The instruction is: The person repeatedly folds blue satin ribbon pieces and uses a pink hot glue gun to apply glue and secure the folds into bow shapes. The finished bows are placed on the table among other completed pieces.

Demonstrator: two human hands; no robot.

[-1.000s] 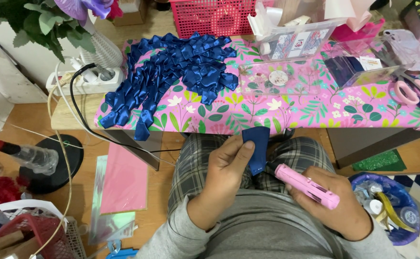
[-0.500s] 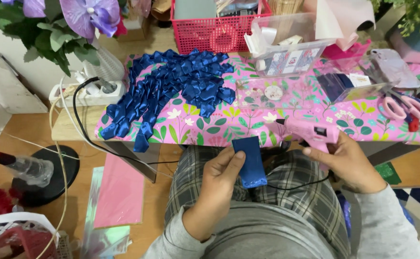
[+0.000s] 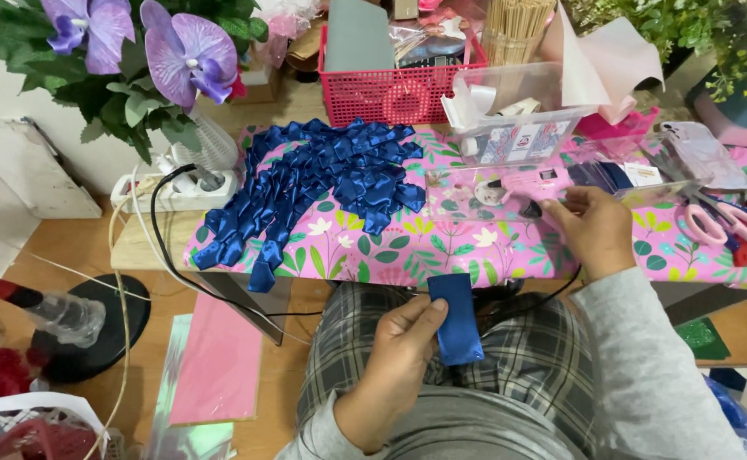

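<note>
**Blue ribbon in our left hand, glue gun set down with our right**

We take the pink flowered table [image 3: 493,255] as our landmark. Just below its front edge, over our checked lap, our left hand [image 3: 395,358] holds a folded piece of blue satin ribbon [image 3: 457,317]; the thumb and fingers are closed on its left edge and the piece stands roughly upright, clear of the table.

On the table, right of its middle, our right hand [image 3: 593,230] rests on the cloth with the fingers curled loosely about the rear end of a pink glue gun [image 3: 522,189], which lies on its side with the nozzle to the left. We cannot tell whether the fingers truly clamp the gun or only touch it.

On the left half of the table lies a heap of folded blue ribbon pieces [image 3: 322,179], some hanging over the front edge. At the table's back edge stand a red basket [image 3: 395,94] and, beside it, a clear plastic box [image 3: 522,115]. At the right end lie pink-handled scissors [image 3: 718,221]. Left of the table sits a white power strip [image 3: 173,192], beneath purple artificial orchids [image 3: 160,47].
</note>
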